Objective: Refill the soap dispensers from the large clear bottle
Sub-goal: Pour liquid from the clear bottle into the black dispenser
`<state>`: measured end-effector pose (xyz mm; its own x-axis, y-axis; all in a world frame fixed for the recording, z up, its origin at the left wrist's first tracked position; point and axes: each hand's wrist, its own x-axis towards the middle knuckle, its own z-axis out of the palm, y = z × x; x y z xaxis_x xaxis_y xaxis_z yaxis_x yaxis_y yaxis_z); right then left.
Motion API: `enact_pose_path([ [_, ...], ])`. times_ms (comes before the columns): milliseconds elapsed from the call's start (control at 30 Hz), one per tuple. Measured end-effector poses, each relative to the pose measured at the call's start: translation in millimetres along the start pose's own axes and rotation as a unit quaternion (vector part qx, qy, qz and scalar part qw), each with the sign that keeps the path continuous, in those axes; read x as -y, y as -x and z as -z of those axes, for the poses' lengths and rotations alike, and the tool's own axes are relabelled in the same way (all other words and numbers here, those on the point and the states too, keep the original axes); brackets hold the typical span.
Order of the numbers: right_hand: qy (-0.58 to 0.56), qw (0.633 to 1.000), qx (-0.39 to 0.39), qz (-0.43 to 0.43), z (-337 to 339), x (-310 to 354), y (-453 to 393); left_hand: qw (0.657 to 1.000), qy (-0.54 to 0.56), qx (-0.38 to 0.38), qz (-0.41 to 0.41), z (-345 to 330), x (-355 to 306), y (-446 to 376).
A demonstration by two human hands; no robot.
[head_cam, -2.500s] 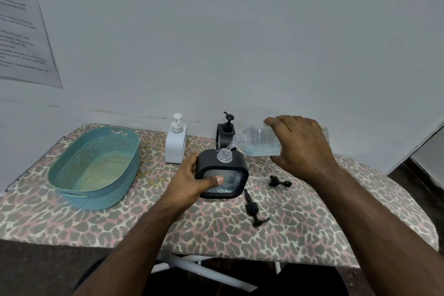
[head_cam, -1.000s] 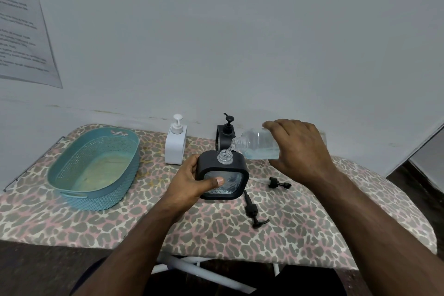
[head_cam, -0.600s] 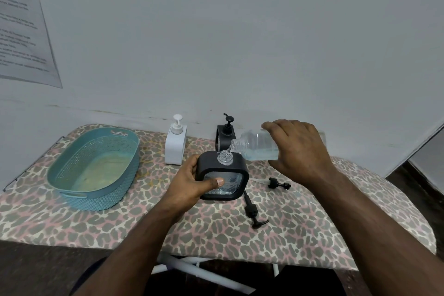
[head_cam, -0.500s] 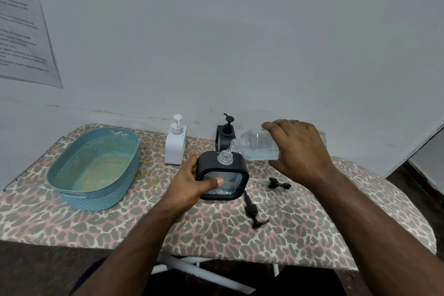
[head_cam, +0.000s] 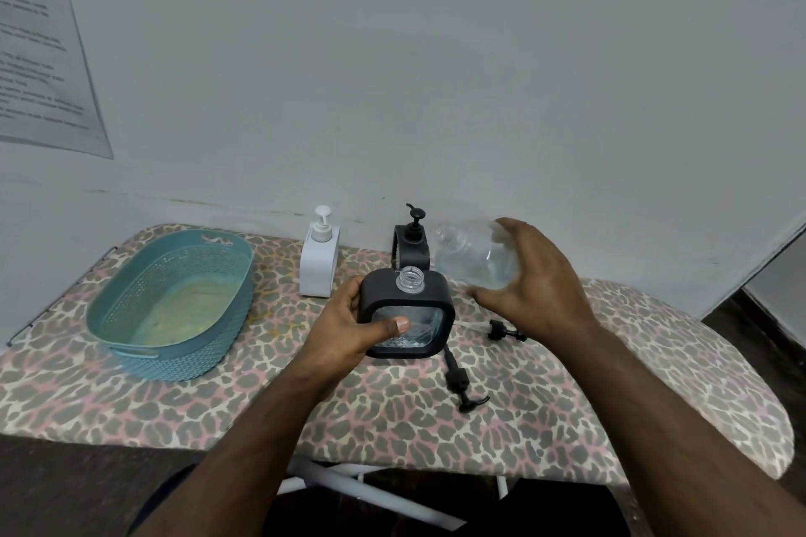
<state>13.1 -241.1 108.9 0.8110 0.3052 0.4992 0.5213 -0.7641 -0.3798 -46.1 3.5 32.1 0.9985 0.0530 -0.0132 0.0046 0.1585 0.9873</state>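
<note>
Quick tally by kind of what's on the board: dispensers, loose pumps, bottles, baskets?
Dispensers: 3: white, black at the back, black in left hand
Loose pumps: 2
Clear bottle: 1, in right hand
Basket: 1
Total: 7

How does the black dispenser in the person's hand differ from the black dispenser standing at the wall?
The held black dispenser has no pump; its clear threaded neck is open. The black dispenser at the wall has its pump fitted. The left hand grips the held one in front, tilted toward the camera; the other stands untouched, upright, partly hidden behind it. The held one shows a clear patterned face. Both have black frames.
</note>
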Motion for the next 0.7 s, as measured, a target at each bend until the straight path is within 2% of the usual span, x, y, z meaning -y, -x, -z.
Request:
enact_pose_path([
  [133,-0.184,0.972,-0.036,-0.14,-5.4,-10.0,7.9,1.0,-0.004,-0.001,0.006,1.1,3.0,0.1],
  [300,-0.275,0.925,-0.064,-0.253,-23.6,-37.1,34.3,0.999,-0.012,-0.008,0.035,9.4,18.0,2.1],
  [500,-0.297,0.902,-0.047,-0.311,-44.6,-62.6,59.4,0.997,-0.044,0.003,0.058,17.9,35.3,1.2],
  [700,-0.316,0.896,-0.017,-0.313,-49.2,-78.5,54.7,0.995,-0.066,-0.012,0.068,24.2,44.3,0.4],
])
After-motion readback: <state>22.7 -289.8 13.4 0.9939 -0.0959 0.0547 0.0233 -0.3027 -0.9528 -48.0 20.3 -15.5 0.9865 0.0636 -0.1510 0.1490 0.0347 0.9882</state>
